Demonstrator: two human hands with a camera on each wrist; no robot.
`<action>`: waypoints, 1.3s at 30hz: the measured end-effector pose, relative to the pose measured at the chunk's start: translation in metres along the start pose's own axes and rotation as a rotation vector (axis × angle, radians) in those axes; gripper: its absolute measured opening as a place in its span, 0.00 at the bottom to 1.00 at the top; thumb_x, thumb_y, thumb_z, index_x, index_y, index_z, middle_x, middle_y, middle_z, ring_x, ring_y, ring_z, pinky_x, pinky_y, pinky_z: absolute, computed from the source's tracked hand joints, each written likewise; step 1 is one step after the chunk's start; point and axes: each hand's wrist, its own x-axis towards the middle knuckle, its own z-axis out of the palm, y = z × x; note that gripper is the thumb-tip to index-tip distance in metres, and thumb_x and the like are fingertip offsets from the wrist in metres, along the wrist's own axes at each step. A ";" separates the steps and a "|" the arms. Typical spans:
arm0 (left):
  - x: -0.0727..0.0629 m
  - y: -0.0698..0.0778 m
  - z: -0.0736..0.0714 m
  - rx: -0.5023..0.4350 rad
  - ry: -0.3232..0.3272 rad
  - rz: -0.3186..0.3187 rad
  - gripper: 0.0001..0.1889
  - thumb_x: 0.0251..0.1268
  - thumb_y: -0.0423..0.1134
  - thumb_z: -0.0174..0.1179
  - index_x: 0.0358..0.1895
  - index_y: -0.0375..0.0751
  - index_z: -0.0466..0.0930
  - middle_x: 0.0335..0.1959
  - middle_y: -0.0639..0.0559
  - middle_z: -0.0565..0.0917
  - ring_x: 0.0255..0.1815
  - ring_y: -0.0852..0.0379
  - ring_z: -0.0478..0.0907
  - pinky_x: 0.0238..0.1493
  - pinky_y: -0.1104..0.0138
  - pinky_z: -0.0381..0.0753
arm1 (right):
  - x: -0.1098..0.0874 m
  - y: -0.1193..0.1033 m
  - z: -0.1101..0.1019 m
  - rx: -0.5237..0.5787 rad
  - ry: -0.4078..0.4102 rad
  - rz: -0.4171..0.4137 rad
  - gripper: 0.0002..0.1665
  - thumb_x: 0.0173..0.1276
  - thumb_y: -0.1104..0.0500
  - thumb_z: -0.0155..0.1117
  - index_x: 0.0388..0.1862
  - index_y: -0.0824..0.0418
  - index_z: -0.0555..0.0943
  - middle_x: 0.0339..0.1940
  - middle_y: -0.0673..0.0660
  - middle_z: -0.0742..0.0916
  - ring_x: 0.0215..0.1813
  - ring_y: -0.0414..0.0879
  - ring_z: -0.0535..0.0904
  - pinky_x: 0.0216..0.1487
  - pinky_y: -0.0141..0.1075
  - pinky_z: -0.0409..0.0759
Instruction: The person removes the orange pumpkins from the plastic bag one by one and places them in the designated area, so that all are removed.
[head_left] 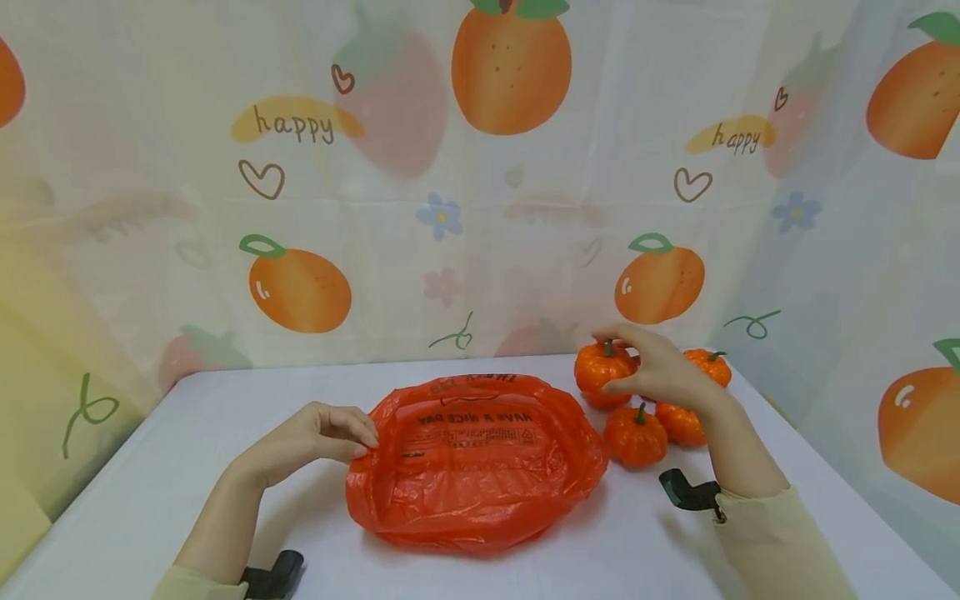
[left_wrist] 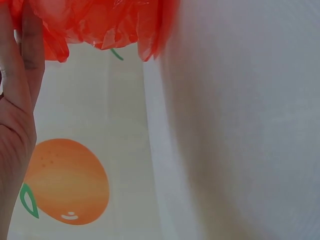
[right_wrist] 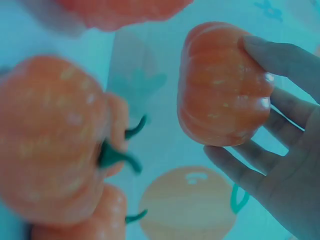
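A red plastic bag (head_left: 480, 529) with black lettering lies with its mouth spread wide. At its left rim, my left hand (head_left: 322, 437) pinches the film between thumb and fingers. In the left wrist view the crumpled bag edge (left_wrist: 115, 25) hangs by those fingers. My right hand (head_left: 656, 362) grips a small orange pumpkin (head_left: 596, 364) with a green stem, just beyond the bag's right side. In the right wrist view thumb and fingertips wrap around this pumpkin (right_wrist: 225, 85), which is raised off the table.
More small pumpkins sit on the white table (head_left: 225, 408) under and beside my right hand: one in front (head_left: 636, 439), one to its right (head_left: 682, 425), one farther back (head_left: 711, 365). A fruit-printed curtain (head_left: 480, 250) stands behind the table. Black straps sit on both wrists.
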 end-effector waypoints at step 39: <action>0.000 0.005 0.001 0.011 -0.012 0.010 0.11 0.67 0.35 0.60 0.48 0.35 0.83 0.46 0.60 0.85 0.51 0.62 0.81 0.50 0.65 0.85 | -0.061 0.081 -0.060 -0.088 0.138 0.229 0.46 0.60 0.49 0.74 0.73 0.60 0.64 0.70 0.70 0.72 0.68 0.70 0.67 0.58 0.67 0.73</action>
